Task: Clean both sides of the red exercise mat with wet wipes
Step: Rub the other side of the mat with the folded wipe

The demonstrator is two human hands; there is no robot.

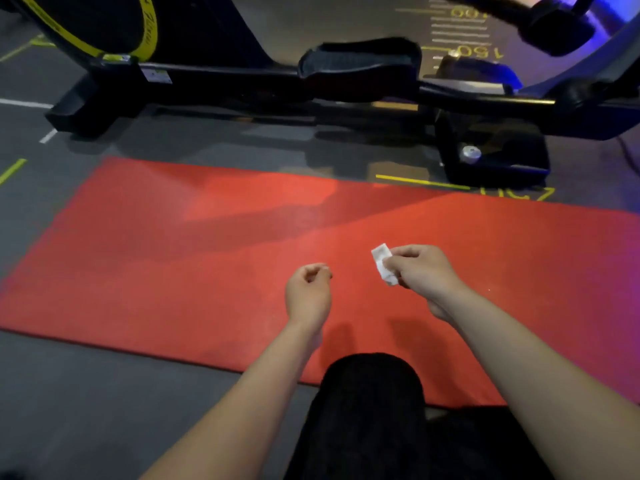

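The red exercise mat [173,258] lies flat and unrolled on the dark gym floor, stretching from left to right across the view. My right hand [420,271] hovers over the mat's middle and pinches a small folded white wet wipe [383,263] between thumb and fingers. My left hand [308,289] hangs beside it, a little to the left, with its fingers curled and nothing in it. Both forearms reach in from the bottom of the view.
A black exercise machine [311,84] with a yellow-trimmed wheel housing stands just beyond the mat's far edge; its rear foot [495,157] sits close to the mat. My knee in black cloth [370,393] overlaps the near edge. Yellow floor markings [460,36] lie behind.
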